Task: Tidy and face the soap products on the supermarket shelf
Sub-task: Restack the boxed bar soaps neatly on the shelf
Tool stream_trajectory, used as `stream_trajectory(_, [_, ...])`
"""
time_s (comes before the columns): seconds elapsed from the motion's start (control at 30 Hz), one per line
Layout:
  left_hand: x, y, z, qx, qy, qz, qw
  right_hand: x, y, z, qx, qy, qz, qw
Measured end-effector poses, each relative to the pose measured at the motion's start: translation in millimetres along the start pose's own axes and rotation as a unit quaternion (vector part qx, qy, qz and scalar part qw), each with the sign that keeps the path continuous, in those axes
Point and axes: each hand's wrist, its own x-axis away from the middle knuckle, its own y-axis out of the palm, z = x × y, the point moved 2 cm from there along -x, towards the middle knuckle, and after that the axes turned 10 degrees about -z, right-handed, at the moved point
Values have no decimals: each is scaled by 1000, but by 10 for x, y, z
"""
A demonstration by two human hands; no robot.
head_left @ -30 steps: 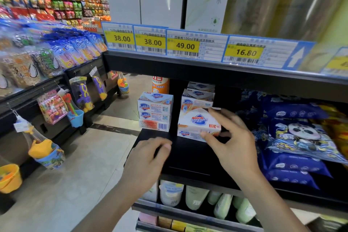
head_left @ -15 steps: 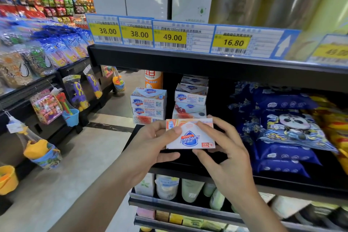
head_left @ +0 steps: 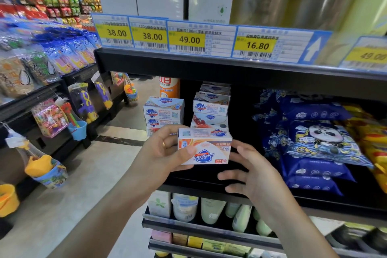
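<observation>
A big black shelf (head_left: pixel 209 176) fills the middle of the view, with a row of price tags (head_left: pixel 188 40) along the board above it. On the right side of the shelf lie blue bags (head_left: pixel 314 144) with a panda on them, and yellow bags (head_left: pixel 374 142) sit at the far right edge. On the left side of the shelf stand two stacks of soap boxes: the left stack (head_left: pixel 163 114) near the open end, and the right stack (head_left: pixel 211 107) just beside it. An orange bottle (head_left: pixel 169 87) stands behind the left stack. The left hand (head_left: pixel 165 153) holds one soap box (head_left: pixel 204 148) up in front of the stacks, over the front of the shelf, with the thumb on the front face and the fingers behind it (the blue logo on the box is upside down). The right hand (head_left: pixel 249 176) is just beside the box on its right, a little lower, with loose, spread fingers and nothing in it; I cannot tell if a fingertip touches the box. A thin ring (head_left: pixel 164 144) shows on one finger of the left hand.
</observation>
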Motion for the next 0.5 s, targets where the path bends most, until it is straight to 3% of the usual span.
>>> stream_trajectory(0.23, [29, -29, -43, -29, 29, -51, 998, 9, 93, -99, -26, 65, -98, 993])
stream_trajectory(0.5, [37, -54, -89, -84, 53, -84, 991, -36, 129, -64, -40, 44, -83, 995])
